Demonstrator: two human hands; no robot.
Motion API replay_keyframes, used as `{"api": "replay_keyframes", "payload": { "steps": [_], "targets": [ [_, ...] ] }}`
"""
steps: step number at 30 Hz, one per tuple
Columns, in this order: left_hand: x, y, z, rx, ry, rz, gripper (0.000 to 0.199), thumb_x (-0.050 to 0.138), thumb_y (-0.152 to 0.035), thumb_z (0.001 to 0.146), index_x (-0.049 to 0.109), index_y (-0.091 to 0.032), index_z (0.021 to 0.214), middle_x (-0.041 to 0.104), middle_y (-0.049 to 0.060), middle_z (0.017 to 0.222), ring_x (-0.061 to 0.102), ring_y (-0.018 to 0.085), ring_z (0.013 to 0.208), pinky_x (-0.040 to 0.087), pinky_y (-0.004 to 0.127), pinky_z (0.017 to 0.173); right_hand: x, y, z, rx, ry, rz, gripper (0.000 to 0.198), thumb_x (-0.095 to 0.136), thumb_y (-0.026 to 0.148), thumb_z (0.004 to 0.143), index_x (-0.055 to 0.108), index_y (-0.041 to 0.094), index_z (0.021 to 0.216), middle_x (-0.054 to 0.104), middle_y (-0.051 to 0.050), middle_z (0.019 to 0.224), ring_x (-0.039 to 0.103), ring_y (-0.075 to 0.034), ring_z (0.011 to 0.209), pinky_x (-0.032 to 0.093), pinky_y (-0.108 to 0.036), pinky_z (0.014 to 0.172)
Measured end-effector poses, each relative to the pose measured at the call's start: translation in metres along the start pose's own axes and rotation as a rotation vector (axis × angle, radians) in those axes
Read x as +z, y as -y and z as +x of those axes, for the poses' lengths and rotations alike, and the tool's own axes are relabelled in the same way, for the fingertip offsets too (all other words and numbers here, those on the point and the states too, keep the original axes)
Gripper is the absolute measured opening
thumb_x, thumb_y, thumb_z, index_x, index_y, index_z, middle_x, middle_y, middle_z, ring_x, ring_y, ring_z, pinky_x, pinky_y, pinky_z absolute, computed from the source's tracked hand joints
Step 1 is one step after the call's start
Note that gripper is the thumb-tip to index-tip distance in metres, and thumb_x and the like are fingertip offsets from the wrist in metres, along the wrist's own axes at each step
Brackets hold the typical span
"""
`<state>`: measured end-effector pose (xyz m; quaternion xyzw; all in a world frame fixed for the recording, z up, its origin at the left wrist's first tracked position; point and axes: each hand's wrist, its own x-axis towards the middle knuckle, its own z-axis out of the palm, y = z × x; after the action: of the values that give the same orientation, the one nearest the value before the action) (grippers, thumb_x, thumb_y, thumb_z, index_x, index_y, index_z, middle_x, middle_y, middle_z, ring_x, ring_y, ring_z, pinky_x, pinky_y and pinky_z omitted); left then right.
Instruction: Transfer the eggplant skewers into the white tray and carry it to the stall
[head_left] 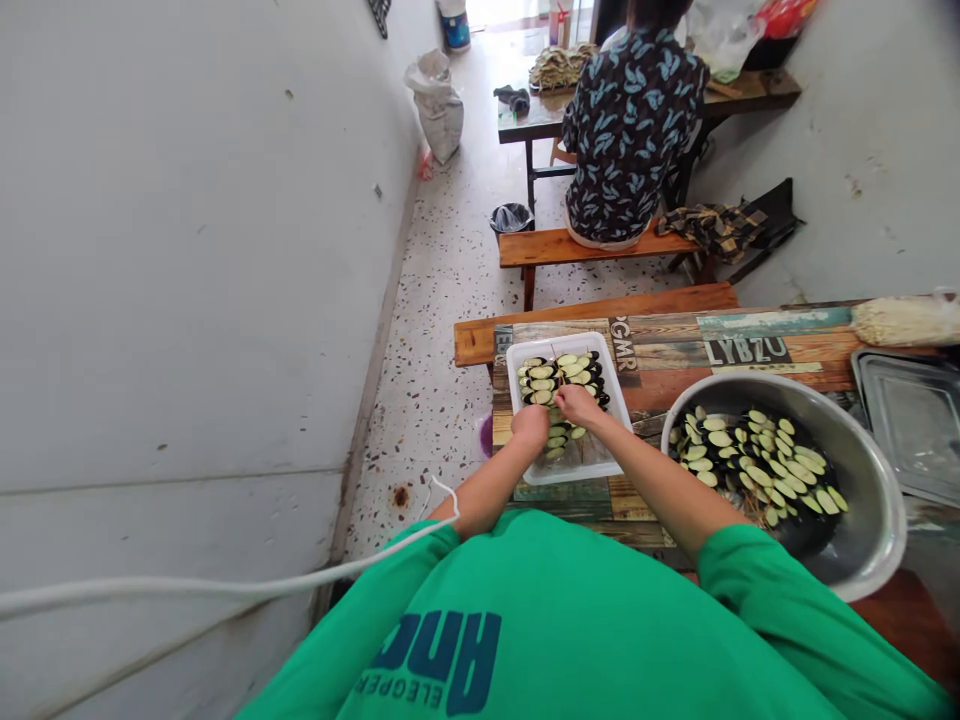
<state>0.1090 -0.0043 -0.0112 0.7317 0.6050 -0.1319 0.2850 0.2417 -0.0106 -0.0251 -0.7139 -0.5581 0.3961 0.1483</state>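
A white tray [621, 405] near the table's left end holds rows of sliced eggplant on thin skewers [577, 368], with pale flesh and dark skin. My right hand [577, 404] is over the middle of the tray, its fingers pinched at the end of an eggplant skewer [556, 442]. Close beside it on the left, my left hand [531, 428] is curled closed over the tray's left side; what its fingers hold is hidden. To the right stands a large metal basin [870, 490] with many more eggplant slices [757, 462] and some thin sticks among them.
A clear-lidded container [911, 420] and a bag of pale sticks [900, 322] lie at the table's right. Wooden benches [600, 312] stand beyond the table. A person in a patterned shirt [637, 130] sits farther off. A white cable [300, 582] crosses at left, near a wall.
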Motion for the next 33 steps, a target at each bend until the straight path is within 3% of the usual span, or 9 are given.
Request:
{"api": "replay_keyframes", "payload": {
  "steps": [3,7,9,12,15,19,25,30,33],
  "targets": [
    [-0.015,0.008,-0.002,0.024,-0.05,0.018,0.028,0.043,-0.01,0.091,0.07,-0.011,0.099,0.07,0.018,0.102,0.066,0.026,0.1,0.048,0.031,0.085,0.004,0.01,0.01,-0.067,0.009,-0.055,0.006,0.064,0.02,0.079,0.067,0.015,0.081,0.069,-0.006,0.091,0.061,-0.018,0.092,0.042,-0.023,0.084],
    [-0.02,0.022,-0.01,0.204,-0.319,0.043,0.033,0.041,-0.022,0.096,0.059,-0.015,0.123,0.065,0.015,0.118,0.06,0.022,0.112,0.046,0.032,0.096,0.0,0.0,0.006,0.022,-0.154,-0.115,0.026,0.05,0.027,0.091,0.064,0.014,0.108,0.06,-0.013,0.116,0.056,-0.022,0.107,0.041,-0.03,0.092],
    [-0.005,0.024,-0.013,0.315,-0.392,0.115,0.042,0.051,-0.029,0.093,0.052,-0.017,0.133,0.055,0.016,0.135,0.05,0.025,0.127,0.04,0.038,0.105,0.0,-0.006,0.005,0.093,-0.206,-0.142,0.029,0.056,0.03,0.088,0.063,0.011,0.109,0.056,-0.017,0.119,0.056,-0.027,0.107,0.043,-0.035,0.09],
    [0.034,0.025,-0.016,0.407,-0.306,0.254,0.065,0.063,-0.039,0.084,0.042,-0.019,0.143,0.029,0.017,0.156,0.025,0.033,0.145,0.023,0.053,0.116,0.004,-0.015,0.007,0.116,-0.221,-0.141,0.024,0.068,0.028,0.078,0.065,0.013,0.096,0.055,-0.017,0.118,0.054,-0.028,0.108,0.044,-0.036,0.09],
    [0.068,0.034,-0.017,0.496,-0.212,0.331,0.065,0.06,-0.037,0.085,0.042,-0.017,0.144,0.022,0.018,0.158,0.016,0.036,0.147,0.014,0.057,0.118,-0.001,-0.034,0.007,0.099,-0.188,-0.069,0.015,0.071,0.025,0.074,0.064,0.015,0.082,0.062,-0.011,0.103,0.057,-0.023,0.1,0.046,-0.033,0.086],
    [0.077,0.047,-0.016,0.604,-0.17,0.372,0.056,0.055,-0.031,0.087,0.047,-0.018,0.141,0.023,0.018,0.158,0.018,0.033,0.147,0.017,0.053,0.118,-0.02,-0.072,-0.003,0.024,-0.055,0.097,0.021,0.068,0.033,0.075,0.062,0.014,0.077,0.064,-0.001,0.073,0.059,-0.014,0.069,0.048,-0.025,0.067],
    [0.066,0.037,-0.019,0.594,-0.184,0.417,0.044,0.043,-0.024,0.094,0.054,-0.013,0.135,0.033,0.02,0.153,0.028,0.033,0.144,0.025,0.054,0.115,-0.022,-0.089,-0.004,-0.108,0.061,0.064,0.008,0.06,0.019,0.072,0.067,0.015,0.072,0.065,0.001,0.066,0.057,-0.012,0.065,0.046,-0.023,0.063],
    [0.064,0.026,-0.038,0.549,-0.194,0.442,0.037,0.042,-0.018,0.092,0.065,-0.004,0.117,0.045,0.023,0.144,0.037,0.033,0.138,0.031,0.05,0.112,-0.01,-0.068,0.007,-0.187,0.032,-0.114,0.021,0.054,0.014,0.079,0.072,0.017,0.091,0.07,-0.004,0.088,0.061,-0.015,0.083,0.046,-0.025,0.077],
    [0.057,0.022,-0.046,0.527,-0.14,0.446,0.031,0.043,-0.015,0.09,0.072,-0.005,0.097,0.063,0.023,0.121,0.052,0.033,0.123,0.036,0.051,0.106,-0.009,-0.054,0.01,-0.258,0.05,-0.227,0.024,0.053,0.016,0.083,0.072,0.018,0.097,0.069,-0.007,0.101,0.06,-0.018,0.096,0.044,-0.026,0.086]
  ]
}}
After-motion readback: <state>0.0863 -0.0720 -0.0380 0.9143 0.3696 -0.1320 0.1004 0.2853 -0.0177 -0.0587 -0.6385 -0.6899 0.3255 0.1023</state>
